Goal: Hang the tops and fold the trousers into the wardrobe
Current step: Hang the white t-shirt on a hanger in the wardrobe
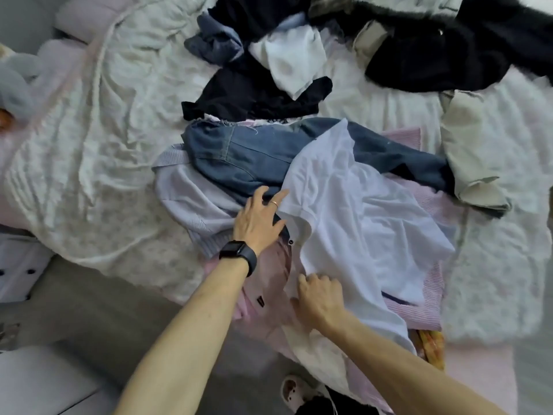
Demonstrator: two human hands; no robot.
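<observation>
Bed (pixel 89 145), white quilt: fills frame. White T-shirt (pixel 359 220): centre, atop clothes pile. Denim garment (pixel 254 157): upper left of T-shirt. Left hand (pixel 258 218): fingers spread, rests flat on denim. Right hand (pixel 320 298): fingers curled, apparently pinches T-shirt's lower edge.

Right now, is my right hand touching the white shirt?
Touching: the head view shows the right hand gripping the white shirt at its edge with curled fingers.
</observation>
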